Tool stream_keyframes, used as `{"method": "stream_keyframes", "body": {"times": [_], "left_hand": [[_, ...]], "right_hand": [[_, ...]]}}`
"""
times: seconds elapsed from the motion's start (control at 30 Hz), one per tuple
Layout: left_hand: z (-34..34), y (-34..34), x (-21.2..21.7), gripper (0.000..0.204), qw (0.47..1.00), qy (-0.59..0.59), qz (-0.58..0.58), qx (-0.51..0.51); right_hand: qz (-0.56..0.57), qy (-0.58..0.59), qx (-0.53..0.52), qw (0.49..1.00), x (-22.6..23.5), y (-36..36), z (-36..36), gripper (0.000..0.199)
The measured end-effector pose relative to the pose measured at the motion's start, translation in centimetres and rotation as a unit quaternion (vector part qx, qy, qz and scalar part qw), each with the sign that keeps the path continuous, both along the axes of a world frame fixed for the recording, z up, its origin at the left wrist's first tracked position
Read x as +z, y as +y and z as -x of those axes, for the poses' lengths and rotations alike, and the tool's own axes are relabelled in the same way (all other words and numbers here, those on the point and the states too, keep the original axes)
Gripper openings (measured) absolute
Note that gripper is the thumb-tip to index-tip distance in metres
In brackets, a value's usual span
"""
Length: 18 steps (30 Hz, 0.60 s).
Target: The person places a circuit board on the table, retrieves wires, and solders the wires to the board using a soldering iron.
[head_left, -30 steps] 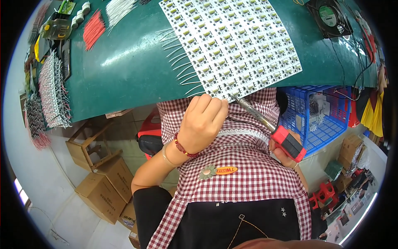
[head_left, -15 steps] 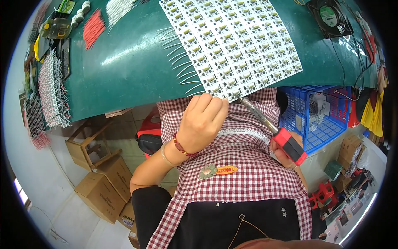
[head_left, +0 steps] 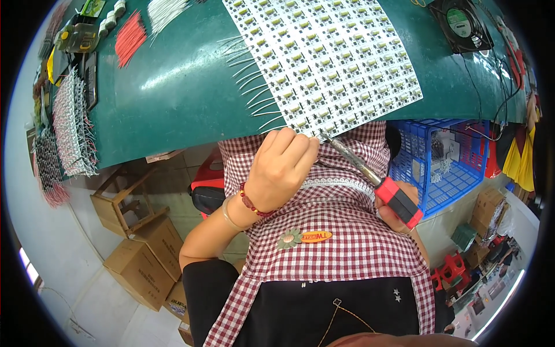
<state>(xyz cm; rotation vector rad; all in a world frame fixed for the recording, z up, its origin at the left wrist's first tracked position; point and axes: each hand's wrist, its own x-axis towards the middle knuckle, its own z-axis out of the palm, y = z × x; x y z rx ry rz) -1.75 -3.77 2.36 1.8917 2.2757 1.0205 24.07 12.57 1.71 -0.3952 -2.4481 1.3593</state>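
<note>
A white panel of small circuit boards (head_left: 341, 69) lies on the green table, reaching its near edge. Several white wires (head_left: 254, 89) stick out along the panel's left side. My left hand (head_left: 284, 168) is closed in a pinch at the panel's near left corner; its fingertips hide what they hold. With my right hand (head_left: 389, 218) I grip the red and black handle of a soldering iron (head_left: 399, 202). The iron slants up to the left, and its tip is at the panel's near edge, just right of my left fingertips.
On the green table (head_left: 173, 98) lie red wires (head_left: 130, 38) and white wires (head_left: 165, 16) in bundles. Twisted wire bundles (head_left: 74, 124) hang at the left edge. A black fan (head_left: 459, 26) stands far right. Below are a blue crate (head_left: 428, 168) and cardboard boxes (head_left: 141, 274).
The soldering iron and my right hand have shifted slightly left, bringing the tip nearer my left fingertips. My left hand has barely moved.
</note>
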Motion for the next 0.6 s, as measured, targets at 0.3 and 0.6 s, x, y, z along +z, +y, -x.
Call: {"method": "stream_keyframes", "body": {"times": [0.3,0.6], "left_hand": [[0.1,0.0,-0.1,0.029,1.000,0.005,0.002,0.000],[-0.1,0.0,-0.3,0.022,0.998,0.050,-0.003,0.024]], "right_hand": [[0.140,-0.014,-0.024,0.990,-0.5,-0.2,-2.7,0.023],[0.366,-0.090,-0.058,0.925,1.3,-0.7,-2.8,0.086]]}}
